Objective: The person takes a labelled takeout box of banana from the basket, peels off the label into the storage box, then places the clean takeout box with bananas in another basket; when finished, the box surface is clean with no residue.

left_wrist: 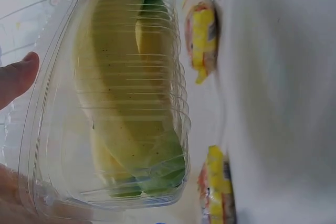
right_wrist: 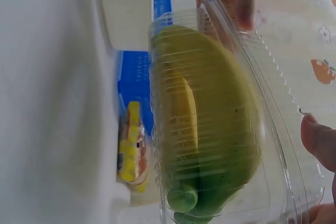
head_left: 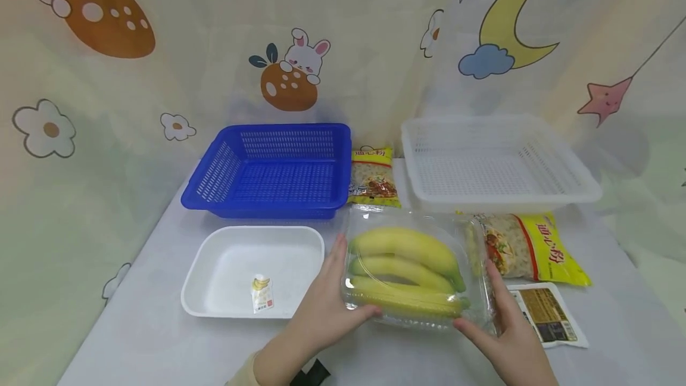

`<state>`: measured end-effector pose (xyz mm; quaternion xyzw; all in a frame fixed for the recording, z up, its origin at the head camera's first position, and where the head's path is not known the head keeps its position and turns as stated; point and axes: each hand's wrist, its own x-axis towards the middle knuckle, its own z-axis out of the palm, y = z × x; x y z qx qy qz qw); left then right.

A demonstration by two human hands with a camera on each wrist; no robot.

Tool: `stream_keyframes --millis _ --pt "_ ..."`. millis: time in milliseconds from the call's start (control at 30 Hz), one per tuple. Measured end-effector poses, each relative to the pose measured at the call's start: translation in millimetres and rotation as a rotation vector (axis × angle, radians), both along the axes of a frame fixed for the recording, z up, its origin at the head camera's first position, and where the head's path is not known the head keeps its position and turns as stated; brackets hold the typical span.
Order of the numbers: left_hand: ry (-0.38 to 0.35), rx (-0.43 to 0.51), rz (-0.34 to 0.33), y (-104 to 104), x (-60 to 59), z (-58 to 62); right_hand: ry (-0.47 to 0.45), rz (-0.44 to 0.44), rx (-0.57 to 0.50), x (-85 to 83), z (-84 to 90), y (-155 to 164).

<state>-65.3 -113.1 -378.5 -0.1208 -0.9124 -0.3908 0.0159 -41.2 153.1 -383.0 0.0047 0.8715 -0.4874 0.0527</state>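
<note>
A clear plastic clamshell box [head_left: 375,217] with several yellow bananas [head_left: 404,243], green at their ends, is held between both hands above the table. My left hand [head_left: 324,296] grips its left side, thumb over the near edge. On the opposite side my right hand [head_left: 509,329] grips the box, its thumb at the near right corner. The left wrist view shows the ribbed side of the box [left_wrist: 126,103] raised off the white surface, and the right wrist view shows the bananas [right_wrist: 215,114] through the plastic. Some of the fingers are hidden behind the box.
A blue basket [head_left: 292,186] and a white basket [head_left: 493,165] stand at the back. Between them lies a yellow noodle packet [head_left: 373,177]; another packet [head_left: 536,249] lies at right, beside a brown-and-white sachet [head_left: 552,314]. At left, a white tray [head_left: 225,273] holds a banana-picture card [head_left: 262,293].
</note>
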Motion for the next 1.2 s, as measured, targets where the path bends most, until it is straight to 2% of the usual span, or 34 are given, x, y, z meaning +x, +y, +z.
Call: stream_keyframes --millis 133,300,467,700,833,933,1200 --pt "-0.001 -0.001 0.021 -6 -5.4 13.5 0.088 0.008 0.013 -5.5 13.5 -8" --pt "0.001 -0.027 0.052 -20 -17.3 34.2 0.198 0.021 -0.003 -22.7 34.2 -24" --pt "0.0 -0.058 0.084 -40 -36.0 56.6 0.207 0.044 -0.051 -46.8 50.3 -43" --pt "0.014 -0.135 0.098 -77 -70.0 84.0 0.22 0.089 -0.163 -89.9 58.6 -77" --pt "0.01 -0.164 0.1 -102 -93.3 89.7 0.22 0.126 -0.197 -116.4 62.7 -102" --pt "-0.001 -0.175 0.098 -119 -108.5 89.9 0.224 0.136 -0.17 -133.1 63.9 -118" --pt "-0.039 -0.077 0.108 -154 -137.9 80.5 0.222 0.133 -0.111 -166.7 55.5 -154"
